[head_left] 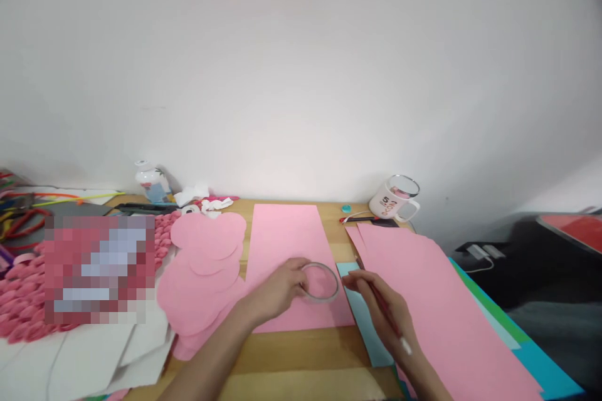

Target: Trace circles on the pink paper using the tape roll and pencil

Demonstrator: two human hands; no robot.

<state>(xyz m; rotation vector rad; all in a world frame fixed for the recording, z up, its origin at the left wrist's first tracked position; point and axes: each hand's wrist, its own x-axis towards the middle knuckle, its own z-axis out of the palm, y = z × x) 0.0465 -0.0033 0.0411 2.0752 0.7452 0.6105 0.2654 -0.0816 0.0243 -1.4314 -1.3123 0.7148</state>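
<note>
As the wooden surface (282, 360) spreads beneath, a pink sheet (286, 232) lies centrally, long axis near twelve to six. Over its lower half is the left hand (283, 287), the right hand (382, 301) at its three o'clock. Between them sits a ring (324, 300), its nine-o'clock rim pinched in the left grip (the nearer one), its three-o'clock side just off the right. A red pencil (388, 315), clasped in the right grip, runs five to eleven.

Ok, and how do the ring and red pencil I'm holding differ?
The ring is round with an open middle; the pencil is long, thin. The ring looks greyish; the pencil is red with a white end. The ring is in the left hand, over a pink sheet; the pencil slants in the right hand. Both are held.
</note>
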